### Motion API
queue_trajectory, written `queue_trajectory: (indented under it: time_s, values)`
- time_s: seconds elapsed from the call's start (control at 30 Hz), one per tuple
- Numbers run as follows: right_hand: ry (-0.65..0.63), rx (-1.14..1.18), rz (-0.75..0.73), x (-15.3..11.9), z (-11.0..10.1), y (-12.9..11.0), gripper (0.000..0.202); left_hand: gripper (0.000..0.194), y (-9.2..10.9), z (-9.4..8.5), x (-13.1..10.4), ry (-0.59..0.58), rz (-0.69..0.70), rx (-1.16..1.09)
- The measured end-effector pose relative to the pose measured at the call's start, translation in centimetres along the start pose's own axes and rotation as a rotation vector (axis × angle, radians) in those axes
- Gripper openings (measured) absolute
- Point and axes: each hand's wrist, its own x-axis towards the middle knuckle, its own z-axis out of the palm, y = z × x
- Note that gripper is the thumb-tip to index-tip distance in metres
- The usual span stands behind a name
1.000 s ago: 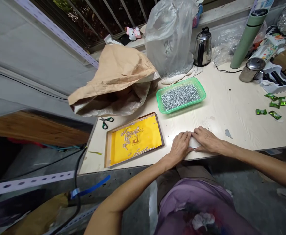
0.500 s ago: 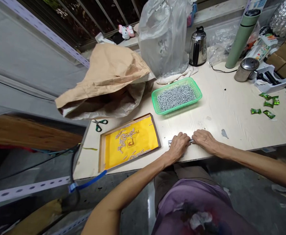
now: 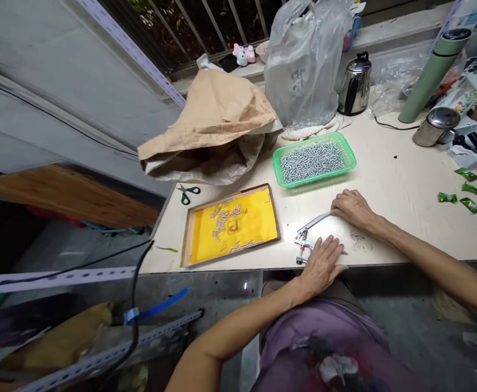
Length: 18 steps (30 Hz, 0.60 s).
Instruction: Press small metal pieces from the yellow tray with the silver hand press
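Observation:
A metal hand tool [image 3: 303, 239] with a spring and a long lever lies on the table near its front edge. My right hand [image 3: 353, 209] is closed on the end of the raised lever. My left hand [image 3: 323, 262] rests with fingers stretched out over the tool's lower part, covering some of it. Left of the tool sits a shallow tray [image 3: 278, 220] with a yellow lining and small metal pins [image 3: 224, 218] scattered in it. Behind the tool is a green basket [image 3: 281, 182] full of small metal pieces [image 3: 311, 162].
A brown paper bag [image 3: 222, 109] and scissors [image 3: 187, 193] are at the back left. A plastic bag [image 3: 303, 71], a kettle [image 3: 354, 84] and a green flask [image 3: 434, 76] stand behind. Green-wrapped sweets [image 3: 470, 204] lie at the right.
My right hand has moved back with the lever, opening the tool. My left hand has flattened over its lower part. The view has shifted, so the table's items appear further right.

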Motion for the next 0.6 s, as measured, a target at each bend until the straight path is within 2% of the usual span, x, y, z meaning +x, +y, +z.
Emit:
queue_trajectory:
  time_s: [0.07,0.2,0.3,0.4,0.47,0.53,0.6]
  values:
    - [0.028,-0.046,-0.043,0.8,-0.2,-1.3,0.014,0.049,0.1,0.0,0.1,0.004,-0.009,-0.027]
    - [-0.034,-0.023,-0.4,1.4,0.8,-6.1,0.02,0.051,0.2,0.0,0.2,-0.021,-0.052,-0.097]
    - [-0.04,-0.023,-0.551,1.7,2.3,-9.1,0.02,0.054,0.4,0.3,0.1,-0.071,-0.115,-0.128]
    - [-0.027,-0.061,-0.654,2.5,3.7,-10.2,0.022,0.057,0.4,0.2,0.1,-0.11,-0.122,-0.102]
    - [0.003,-0.044,-0.722,3.0,3.8,-10.4,0.024,0.059,0.4,0.0,0.2,-0.119,-0.104,-0.071]
    - [0.083,0.066,-0.779,3.2,2.9,-10.4,0.023,0.059,0.5,-0.2,0.4,-0.117,-0.079,-0.041]
    - [0.224,0.238,-0.786,3.2,0.8,-10.2,0.021,0.059,0.4,-0.5,0.5,-0.101,-0.028,-0.017]
